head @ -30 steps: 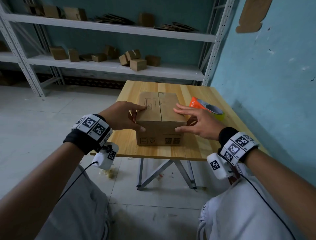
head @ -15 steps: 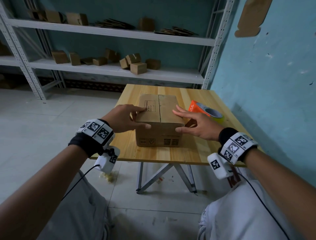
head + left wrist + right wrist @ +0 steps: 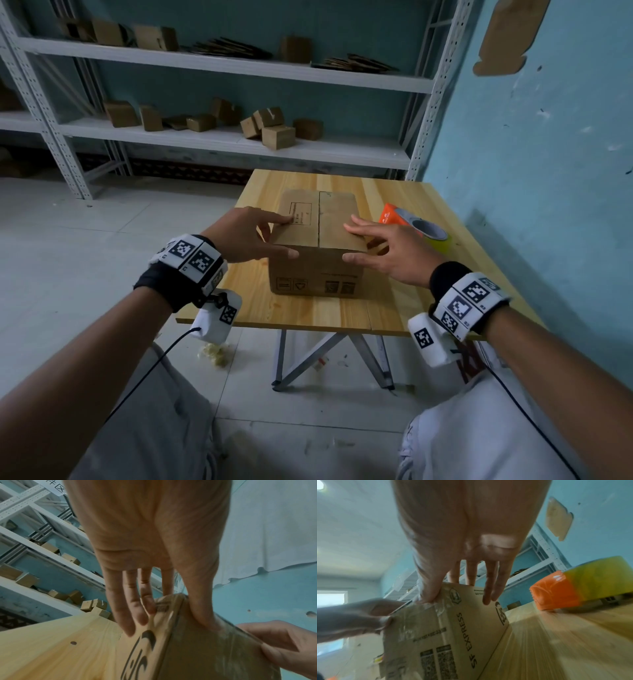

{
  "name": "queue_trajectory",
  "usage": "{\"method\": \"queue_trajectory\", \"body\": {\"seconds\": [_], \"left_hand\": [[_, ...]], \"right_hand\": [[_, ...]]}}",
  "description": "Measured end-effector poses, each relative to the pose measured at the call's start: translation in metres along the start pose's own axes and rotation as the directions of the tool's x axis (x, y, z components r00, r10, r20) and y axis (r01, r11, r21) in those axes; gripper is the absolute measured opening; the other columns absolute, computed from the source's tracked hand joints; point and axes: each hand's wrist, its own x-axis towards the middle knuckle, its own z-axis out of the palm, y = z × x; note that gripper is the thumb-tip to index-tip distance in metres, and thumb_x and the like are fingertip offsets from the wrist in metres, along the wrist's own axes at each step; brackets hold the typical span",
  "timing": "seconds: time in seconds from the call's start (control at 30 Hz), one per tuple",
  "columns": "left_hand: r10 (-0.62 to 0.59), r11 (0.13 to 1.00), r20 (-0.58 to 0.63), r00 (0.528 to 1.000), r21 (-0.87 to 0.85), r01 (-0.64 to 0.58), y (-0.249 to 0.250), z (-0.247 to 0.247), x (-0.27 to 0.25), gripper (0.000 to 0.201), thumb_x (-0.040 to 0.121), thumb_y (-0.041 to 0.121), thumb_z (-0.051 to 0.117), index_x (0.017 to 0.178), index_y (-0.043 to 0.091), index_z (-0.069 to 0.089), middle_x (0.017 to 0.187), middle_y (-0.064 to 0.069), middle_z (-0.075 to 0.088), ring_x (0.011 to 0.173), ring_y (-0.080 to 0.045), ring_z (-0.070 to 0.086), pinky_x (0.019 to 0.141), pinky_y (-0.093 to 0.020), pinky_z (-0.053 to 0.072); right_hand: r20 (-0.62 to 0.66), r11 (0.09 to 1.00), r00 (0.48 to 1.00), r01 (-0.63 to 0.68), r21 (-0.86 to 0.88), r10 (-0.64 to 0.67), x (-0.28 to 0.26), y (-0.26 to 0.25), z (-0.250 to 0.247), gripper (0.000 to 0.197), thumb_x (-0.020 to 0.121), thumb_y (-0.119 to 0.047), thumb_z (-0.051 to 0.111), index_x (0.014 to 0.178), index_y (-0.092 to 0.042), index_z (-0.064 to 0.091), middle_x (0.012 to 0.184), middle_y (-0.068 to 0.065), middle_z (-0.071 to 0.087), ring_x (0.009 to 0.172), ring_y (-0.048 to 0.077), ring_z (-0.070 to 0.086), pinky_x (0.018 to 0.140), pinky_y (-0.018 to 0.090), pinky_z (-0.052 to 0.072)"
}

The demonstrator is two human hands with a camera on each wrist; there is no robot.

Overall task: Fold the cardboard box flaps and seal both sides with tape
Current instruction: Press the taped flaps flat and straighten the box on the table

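Note:
A brown cardboard box point(image 3: 317, 270) stands on the wooden table point(image 3: 308, 315), its two top flaps folded flat and meeting at a centre seam. My left hand point(image 3: 246, 236) is at the box's near left corner, with the index finger on the top flap, the thumb on the front edge and the other fingers point(image 3: 130, 609) straight against the left side point(image 3: 197, 655). At the near right corner my right hand point(image 3: 387, 253) has its fingers spread over the top edge and its thumb point(image 3: 428, 588) on the corner of the box point(image 3: 445, 628). An orange tape dispenser point(image 3: 394, 216) with a yellowish roll point(image 3: 599, 577) lies to the right.
A blue wall runs along the table's right side. Metal shelving point(image 3: 219, 140) with small cardboard boxes and flat stacks stands behind the table. The table's near edge is just in front of the box, with grey floor point(image 3: 102, 240) to the left.
Both hands stay at the box's near top corners. The right fingers have spread a little. The view has shifted slightly.

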Motion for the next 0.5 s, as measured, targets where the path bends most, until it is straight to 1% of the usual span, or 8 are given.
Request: {"method": "queue_trajectory", "body": {"seconds": [0.07,0.1,0.17,0.23,0.3,0.33,0.4,0.5], "left_hand": [[-0.008,0.992,-0.079,0.997,0.124,0.018,-0.003,-0.007,0.002,0.056,0.077,0.047,0.071,0.129,0.035,0.055,0.110,0.003,0.058,0.094,-0.014,0.056,0.083,-0.030,0.046],[-0.007,0.985,-0.156,0.988,0.171,0.034,-0.004,-0.011,0.001,0.044,0.081,0.037,0.072,0.123,0.034,0.060,0.111,0.001,0.058,0.094,-0.014,0.055,0.082,-0.031,0.047],[-0.002,0.979,-0.297,0.955,0.193,0.062,-0.004,-0.015,0.000,0.034,0.085,0.015,0.066,0.115,0.030,0.065,0.113,0.000,0.054,0.095,-0.015,0.053,0.082,-0.032,0.050],[0.026,0.987,-0.334,0.942,0.160,0.029,0.005,-0.015,-0.003,0.032,0.089,0.010,0.058,0.114,0.028,0.066,0.115,0.001,0.054,0.099,-0.015,0.053,0.086,-0.032,0.049],[0.086,0.991,-0.281,0.956,0.118,-0.055,0.018,-0.011,-0.007,0.025,0.094,0.024,0.053,0.115,0.027,0.065,0.116,0.002,0.057,0.099,-0.012,0.055,0.085,-0.030,0.047],[0.110,0.990,-0.237,0.965,0.111,-0.085,0.024,-0.008,-0.008,0.027,0.094,0.035,0.052,0.116,0.027,0.065,0.117,0.002,0.058,0.101,-0.013,0.055,0.086,-0.030,0.046],[0.120,0.981,-0.116,0.986,0.164,-0.100,0.033,-0.002,-0.009,0.044,0.088,0.057,0.050,0.121,0.030,0.063,0.124,0.002,0.055,0.111,-0.016,0.049,0.093,-0.033,0.041],[0.087,0.969,0.005,0.996,0.233,-0.085,0.038,0.000,-0.007,0.064,0.077,0.071,0.054,0.129,0.034,0.056,0.134,0.006,0.048,0.124,-0.017,0.040,0.101,-0.037,0.035]], "right_hand": [[-0.012,0.989,1.000,0.005,-0.145,-0.007,-0.002,-0.013,0.000,0.067,0.084,-0.066,0.053,0.142,-0.034,0.046,0.154,-0.010,0.036,0.138,0.016,0.037,0.112,0.037,0.033],[-0.007,0.986,1.000,0.010,-0.169,-0.011,-0.004,-0.019,-0.002,0.064,0.085,-0.068,0.047,0.140,-0.035,0.049,0.150,-0.008,0.043,0.133,0.016,0.040,0.109,0.038,0.035],[0.027,0.997,0.999,0.044,-0.058,-0.043,-0.007,-0.031,-0.007,0.061,0.086,-0.069,0.039,0.132,-0.035,0.058,0.127,-0.004,0.055,0.113,0.009,0.046,0.098,0.032,0.039],[0.004,0.997,0.998,0.065,0.041,-0.065,-0.006,-0.034,-0.012,0.055,0.091,-0.062,0.036,0.132,-0.033,0.059,0.111,-0.012,0.056,0.101,-0.002,0.044,0.092,0.026,0.036],[-0.086,0.999,0.995,0.043,-0.003,-0.043,0.001,-0.026,-0.015,0.044,0.100,-0.048,0.038,0.136,-0.030,0.056,0.125,-0.018,0.056,0.116,0.000,0.043,0.103,0.030,0.033],[-0.102,0.999,0.994,0.021,-0.050,-0.026,0.004,-0.021,-0.015,0.041,0.103,-0.041,0.038,0.138,-0.028,0.054,0.136,-0.014,0.053,0.129,0.005,0.040,0.110,0.032,0.027],[-0.020,0.993,1.000,-0.021,-0.115,0.018,0.009,-0.012,-0.014,0.039,0.105,-0.032,0.038,0.142,-0.026,0.048,0.151,-0.006,0.041,0.141,0.010,0.031,0.115,0.030,0.017],[0.087,0.995,0.993,-0.075,-0.062,0.080,0.009,-0.004,-0.012,0.042,0.106,-0.029,0.037,0.147,-0.024,0.042,0.153,-0.003,0.040,0.142,0.013,0.033,0.111,0.024,0.024]]}}
